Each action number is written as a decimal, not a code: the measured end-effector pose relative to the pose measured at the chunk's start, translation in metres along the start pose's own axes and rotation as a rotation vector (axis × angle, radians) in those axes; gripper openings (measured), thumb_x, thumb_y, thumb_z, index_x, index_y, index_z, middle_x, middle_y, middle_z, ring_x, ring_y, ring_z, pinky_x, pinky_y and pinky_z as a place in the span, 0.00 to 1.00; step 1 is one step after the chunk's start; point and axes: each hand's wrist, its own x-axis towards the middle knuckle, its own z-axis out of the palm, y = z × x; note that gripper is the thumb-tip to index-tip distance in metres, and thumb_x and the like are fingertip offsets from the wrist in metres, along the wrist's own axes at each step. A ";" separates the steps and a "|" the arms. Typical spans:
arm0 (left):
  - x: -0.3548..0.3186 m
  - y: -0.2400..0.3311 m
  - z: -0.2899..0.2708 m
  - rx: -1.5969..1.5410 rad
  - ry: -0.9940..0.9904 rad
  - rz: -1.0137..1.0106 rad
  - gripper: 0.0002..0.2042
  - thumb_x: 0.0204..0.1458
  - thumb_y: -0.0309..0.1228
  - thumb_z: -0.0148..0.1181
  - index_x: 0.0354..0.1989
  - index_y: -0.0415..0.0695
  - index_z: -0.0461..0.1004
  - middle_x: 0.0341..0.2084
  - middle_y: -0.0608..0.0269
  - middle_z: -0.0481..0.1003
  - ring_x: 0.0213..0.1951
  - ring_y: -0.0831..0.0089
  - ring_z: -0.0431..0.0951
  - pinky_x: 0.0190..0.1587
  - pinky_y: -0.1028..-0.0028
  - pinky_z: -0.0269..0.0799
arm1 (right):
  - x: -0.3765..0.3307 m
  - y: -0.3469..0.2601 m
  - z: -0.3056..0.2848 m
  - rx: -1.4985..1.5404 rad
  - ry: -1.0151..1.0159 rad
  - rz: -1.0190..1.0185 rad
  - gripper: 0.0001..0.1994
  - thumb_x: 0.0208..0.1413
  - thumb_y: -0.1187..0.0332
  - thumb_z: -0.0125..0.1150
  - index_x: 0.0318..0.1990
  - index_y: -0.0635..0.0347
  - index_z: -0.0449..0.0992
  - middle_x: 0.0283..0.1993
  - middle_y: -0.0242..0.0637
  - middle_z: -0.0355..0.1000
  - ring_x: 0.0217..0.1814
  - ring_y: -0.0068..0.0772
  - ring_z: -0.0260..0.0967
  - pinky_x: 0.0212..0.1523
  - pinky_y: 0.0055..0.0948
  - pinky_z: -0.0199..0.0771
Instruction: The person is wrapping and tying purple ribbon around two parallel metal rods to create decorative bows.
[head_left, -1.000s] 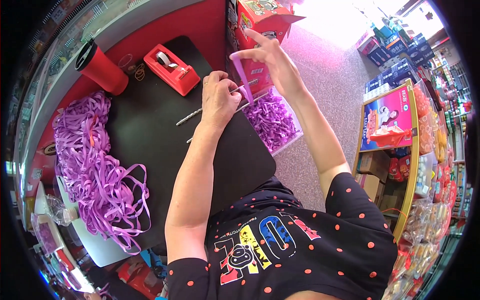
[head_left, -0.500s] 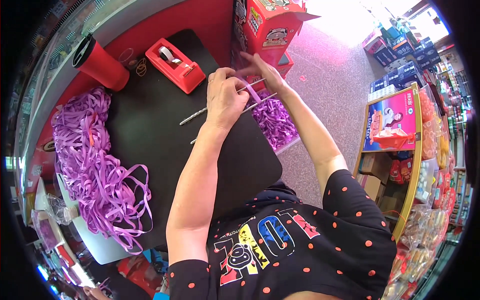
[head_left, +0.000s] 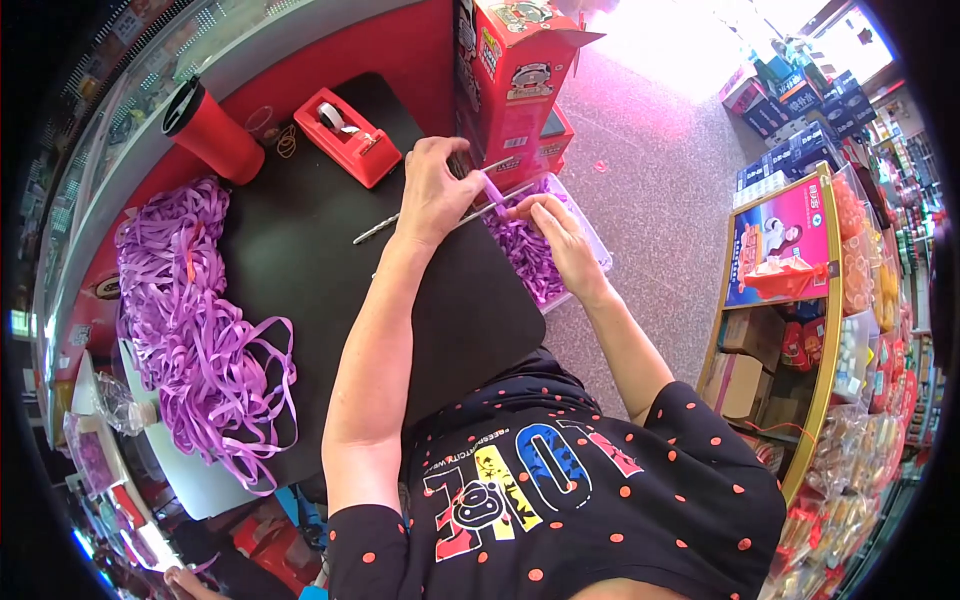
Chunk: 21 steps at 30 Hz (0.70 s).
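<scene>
Two thin metal rods [head_left: 376, 230] stick out past the edge of the black table, side by side. My left hand [head_left: 435, 195] is closed around them over the table's far right corner. A flat purple ribbon [head_left: 491, 190] crosses the rods near their far ends. Just right of the rods, my right hand [head_left: 562, 243] pinches the ribbon between thumb and fingers. Below the hands is a clear plastic box [head_left: 600, 247] filled with short purple ribbon pieces [head_left: 530, 262]. A large tangled heap of purple ribbon [head_left: 180, 320] lies on the table's left side.
A red tape dispenser [head_left: 348, 138], a red tumbler [head_left: 215, 135] and rubber bands [head_left: 286, 142] are at the far side of the black table [head_left: 330, 330]. Red cartons [head_left: 515, 85] stand beyond my hands. A stocked shelf [head_left: 815, 330] is on the right.
My right hand has come down and nearer from beyond the rod tips, its spread fingers now pinched on the ribbon. The left hand keeps hold of the rods. The view has shifted slightly.
</scene>
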 end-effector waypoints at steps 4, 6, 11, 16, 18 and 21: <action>-0.001 0.023 -0.002 -0.200 -0.024 -0.275 0.17 0.47 0.26 0.56 0.48 0.36 0.71 0.43 0.55 0.73 0.46 0.66 0.73 0.52 0.71 0.67 | 0.005 -0.022 -0.002 -0.125 -0.017 0.020 0.15 0.66 0.62 0.44 0.45 0.66 0.71 0.43 0.37 0.73 0.48 0.25 0.69 0.52 0.26 0.65; -0.013 0.038 -0.002 -0.509 -0.043 -0.473 0.14 0.50 0.22 0.50 0.46 0.37 0.69 0.38 0.59 0.73 0.40 0.69 0.73 0.47 0.71 0.70 | 0.013 -0.022 -0.005 -0.164 -0.025 0.020 0.16 0.64 0.60 0.46 0.46 0.66 0.70 0.42 0.39 0.73 0.47 0.27 0.70 0.51 0.28 0.66; -0.061 0.069 0.009 -1.348 -0.279 -1.107 0.14 0.59 0.36 0.48 0.46 0.37 0.65 0.43 0.51 0.69 0.46 0.60 0.70 0.54 0.56 0.66 | 0.027 -0.033 -0.008 -0.238 -0.013 0.098 0.22 0.60 0.54 0.51 0.49 0.68 0.69 0.41 0.44 0.73 0.44 0.32 0.73 0.47 0.31 0.70; -0.069 0.087 0.037 -1.596 -0.136 -1.187 0.32 0.61 0.50 0.42 0.65 0.40 0.44 0.63 0.47 0.49 0.64 0.53 0.51 0.64 0.55 0.49 | 0.033 -0.040 -0.009 -0.288 -0.011 0.097 0.20 0.62 0.56 0.52 0.48 0.66 0.70 0.41 0.39 0.72 0.42 0.27 0.72 0.47 0.27 0.69; -0.066 0.089 0.043 -1.678 -0.102 -1.149 0.34 0.61 0.52 0.39 0.67 0.42 0.41 0.65 0.50 0.46 0.66 0.56 0.48 0.65 0.55 0.45 | 0.035 -0.025 -0.015 -0.084 -0.029 0.152 0.19 0.62 0.55 0.52 0.48 0.65 0.70 0.41 0.36 0.72 0.42 0.26 0.72 0.46 0.25 0.69; -0.068 0.074 0.051 -1.762 -0.098 -0.855 0.31 0.62 0.55 0.31 0.65 0.45 0.45 0.65 0.60 0.48 0.65 0.64 0.48 0.66 0.55 0.41 | 0.035 -0.022 -0.012 -0.009 -0.036 0.178 0.18 0.62 0.56 0.53 0.48 0.64 0.70 0.39 0.35 0.71 0.41 0.25 0.73 0.44 0.24 0.70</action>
